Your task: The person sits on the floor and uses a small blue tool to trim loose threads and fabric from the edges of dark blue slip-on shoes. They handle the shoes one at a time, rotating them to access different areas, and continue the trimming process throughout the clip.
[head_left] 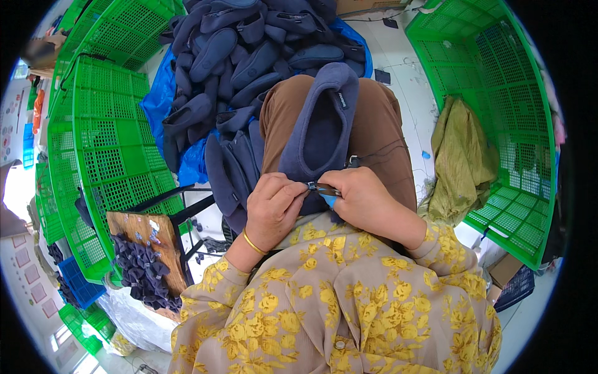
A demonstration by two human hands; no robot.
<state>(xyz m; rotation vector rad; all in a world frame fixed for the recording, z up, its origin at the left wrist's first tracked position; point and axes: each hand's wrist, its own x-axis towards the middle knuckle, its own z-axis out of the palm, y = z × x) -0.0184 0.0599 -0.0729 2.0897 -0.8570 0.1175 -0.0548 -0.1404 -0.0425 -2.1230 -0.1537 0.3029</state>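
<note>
A dark navy slipper (297, 148) lies across my lap, its toe pointing away and its opening facing up. My left hand (272, 206) is closed in a pinch at the slipper's heel edge; a gold bangle circles that wrist. From the right, my right hand (360, 194) grips a small pair of thread snips (325, 190) with a metal tip and a bit of blue by the fingers. The tip meets the left fingertips at the heel; what lies exactly between them is hidden. More navy slippers (229, 163) lean together against my left thigh.
A large heap of navy slippers (255, 56) lies on a blue sheet (157, 103) ahead. Green plastic crates (118, 156) stand at left, another green crate (523, 187) at right with an olive sack (464, 156). Dark fabric pieces (138, 268) sit on a wooden stool (159, 234).
</note>
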